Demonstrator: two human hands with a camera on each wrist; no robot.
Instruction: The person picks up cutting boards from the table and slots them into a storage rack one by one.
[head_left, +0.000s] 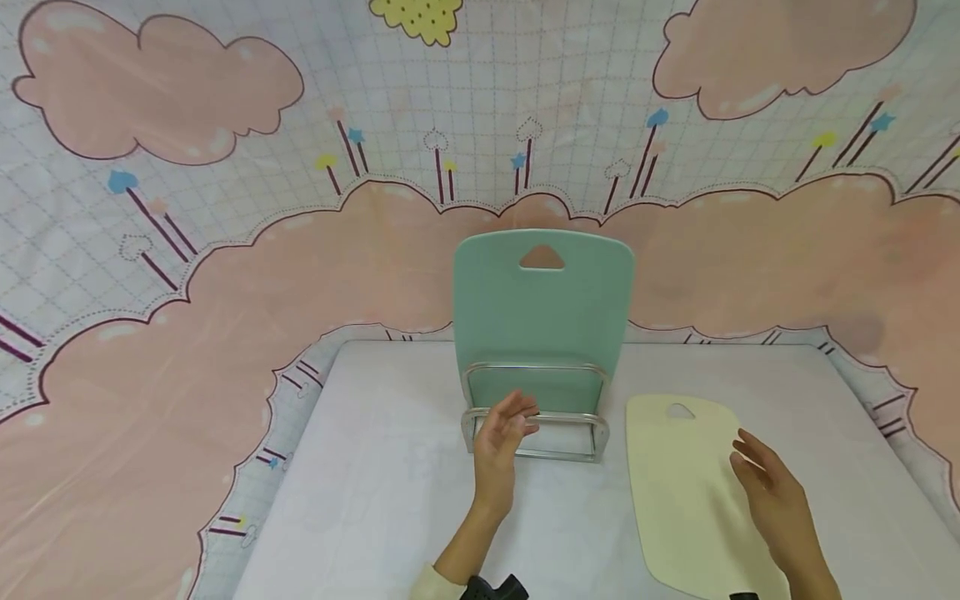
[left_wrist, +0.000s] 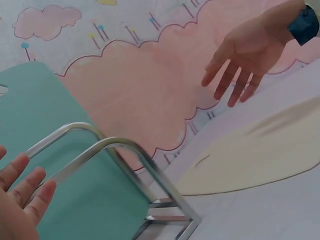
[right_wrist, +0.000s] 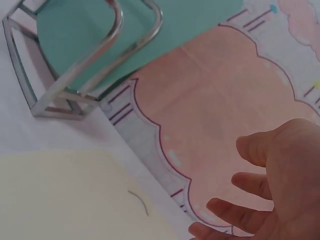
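Starting to the left of the metal rack [head_left: 577, 418], you have bare white bench [head_left: 360, 475], and behind it a cloth backdrop [head_left: 225, 400] printed with pink clouds and little pins, which carries on behind the rack and past it to the right. In front of the rack and a little left of its middle is your left hand [head_left: 498, 446], coming up from a pale sleeve [head_left: 437, 585] with a black device [head_left: 495, 588] at the wrist. Its fingers are extended and slightly parted, and it has hold of nothing; you can't tell whether the fingertips brush the rack's front bar, which they overlap in the head view.

The rack itself stands on the bench, made of bent silvery bars. In it, behind the two raised loops, the green board [head_left: 543, 321] stands upright, rising well above the rack, with its cut-out handle at the top.

To the right of the rack, near but apart from it, the cream board [head_left: 682, 487] lies flat on the bench, its handle slot at the far end. Farther right of the rack, over that board's right edge, is your right hand [head_left: 780, 504], relaxed and open-fingered, gripping nothing, raised clear of the board.
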